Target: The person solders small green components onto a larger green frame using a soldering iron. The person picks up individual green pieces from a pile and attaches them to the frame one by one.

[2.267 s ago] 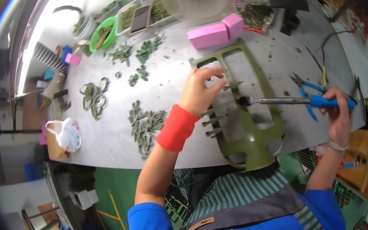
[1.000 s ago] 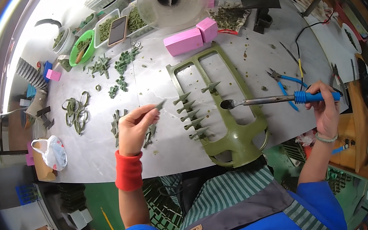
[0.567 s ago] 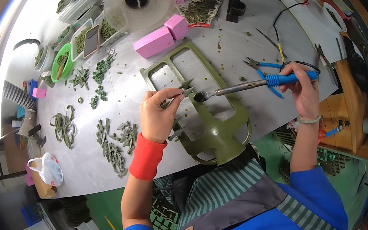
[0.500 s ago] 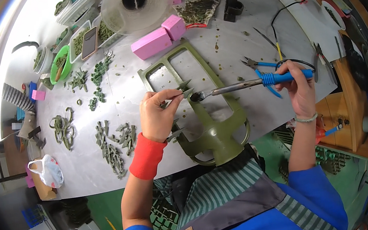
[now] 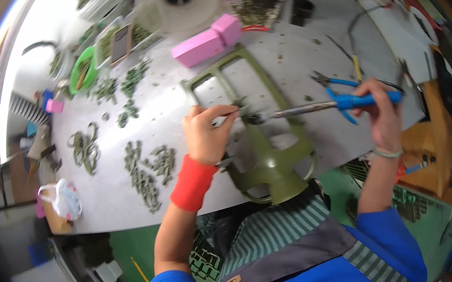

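An olive-green openwork frame point(image 5: 277, 174) with long slots lies on the grey table in front of me. Over its middle bar my left hand point(image 5: 208, 134), with a red wristband, is closed in a pinch on a small green pointed piece point(image 5: 242, 107). My right hand point(image 5: 379, 104) grips the blue handle of a soldering iron point(image 5: 306, 109). The iron's dark tip reaches the middle bar right beside the pinched piece; blur hides whether they touch. More pointed pieces stick out along the frame's left side, partly behind my left hand.
Piles of small green parts point(image 5: 141, 178) lie on the left. Pink blocks point(image 5: 198, 47), a phone point(image 5: 121, 44), a green bowl point(image 5: 83, 69) and a clear round container point(image 5: 181, 15) stand at the back. Blue-handled pliers point(image 5: 336, 81) lie beyond the iron, near its cable.
The whole view has shifted slightly and blurred, so everything sits a little farther right. Both hands keep their grips, and the iron's tip stays at the middle bar.
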Tool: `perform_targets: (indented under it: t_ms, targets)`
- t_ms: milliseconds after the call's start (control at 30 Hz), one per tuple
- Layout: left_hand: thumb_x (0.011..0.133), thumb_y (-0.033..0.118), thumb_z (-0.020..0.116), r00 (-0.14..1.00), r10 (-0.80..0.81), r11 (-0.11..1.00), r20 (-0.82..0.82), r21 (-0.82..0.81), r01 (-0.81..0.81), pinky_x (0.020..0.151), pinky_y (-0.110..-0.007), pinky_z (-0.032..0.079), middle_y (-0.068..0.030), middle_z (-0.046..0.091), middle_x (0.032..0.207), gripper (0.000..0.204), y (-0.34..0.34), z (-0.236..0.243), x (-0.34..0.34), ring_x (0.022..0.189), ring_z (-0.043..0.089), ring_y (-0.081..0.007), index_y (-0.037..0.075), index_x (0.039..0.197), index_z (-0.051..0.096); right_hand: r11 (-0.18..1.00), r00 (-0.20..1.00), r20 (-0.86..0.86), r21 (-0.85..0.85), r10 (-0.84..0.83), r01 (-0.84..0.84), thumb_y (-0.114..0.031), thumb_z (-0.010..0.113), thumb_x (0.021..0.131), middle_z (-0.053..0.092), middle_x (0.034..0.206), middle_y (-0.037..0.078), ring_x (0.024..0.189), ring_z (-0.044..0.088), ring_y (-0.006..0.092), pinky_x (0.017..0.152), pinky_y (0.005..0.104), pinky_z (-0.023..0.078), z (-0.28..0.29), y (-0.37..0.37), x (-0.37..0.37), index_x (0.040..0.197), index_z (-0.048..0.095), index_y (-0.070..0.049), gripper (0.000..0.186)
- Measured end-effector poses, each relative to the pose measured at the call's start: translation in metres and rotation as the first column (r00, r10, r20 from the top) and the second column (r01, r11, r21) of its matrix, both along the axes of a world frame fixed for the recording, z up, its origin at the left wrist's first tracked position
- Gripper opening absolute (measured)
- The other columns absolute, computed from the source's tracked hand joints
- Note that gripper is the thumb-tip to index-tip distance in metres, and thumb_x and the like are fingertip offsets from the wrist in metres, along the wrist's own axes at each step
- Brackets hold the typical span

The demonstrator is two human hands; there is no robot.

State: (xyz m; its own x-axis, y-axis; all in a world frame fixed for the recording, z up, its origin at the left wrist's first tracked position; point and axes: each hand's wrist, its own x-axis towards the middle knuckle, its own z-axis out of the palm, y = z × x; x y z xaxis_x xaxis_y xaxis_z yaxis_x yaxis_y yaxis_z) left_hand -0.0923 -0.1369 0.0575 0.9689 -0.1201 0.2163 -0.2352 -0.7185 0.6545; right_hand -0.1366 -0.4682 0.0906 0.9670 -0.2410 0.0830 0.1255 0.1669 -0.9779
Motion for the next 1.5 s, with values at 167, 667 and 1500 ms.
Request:
perform_targets:
  t_ms: [167,667,1500]
  targets:
    - [0.082,0.014,0.072,0.999,0.013,0.989,0.042,-0.148,-0.007,0.062,-0.029,0.045,-0.0028,0.068,0.081,0.012,0.028,0.007,0.006,0.068,0.057,-0.0138,0.009,0.093,0.073,0.999,0.999,0.019,-0.025,-0.034,0.035,-0.025,0.058,0.093,0.06,0.077,0.008,0.055,0.056,0.0146,0.049,0.0259,0.045,0.007,-0.016,-0.011,0.08,0.062,-0.001,0.028]
    - [0.077,0.023,0.073,0.96,0.27,0.881,0.07,0.385,-0.276,0.063,-0.04,0.048,-0.014,0.059,0.074,0.028,0.149,-0.029,-0.034,0.07,0.059,-0.0314,0.002,0.085,0.056,0.999,1.0,0.016,-0.05,0.021,-0.02,-0.024,0.055,0.094,0.052,0.072,0.005,0.057,0.05,0.0122,0.048,0.0238,0.04,0.019,0.0,-0.014,0.075,0.056,-0.003,0.029]
    - [0.076,0.009,0.076,0.992,-0.103,0.994,-0.075,-0.047,0.1,0.067,-0.03,0.047,-0.0059,0.056,0.074,0.019,-0.011,0.019,-0.016,0.072,0.054,-0.0181,0.014,0.095,0.076,0.998,0.998,-0.057,0.062,-0.014,0.017,-0.023,0.061,0.093,0.064,0.077,0.008,0.058,0.061,0.0157,0.053,0.0271,0.052,0.002,0.0,-0.003,0.085,0.065,0.001,0.026]
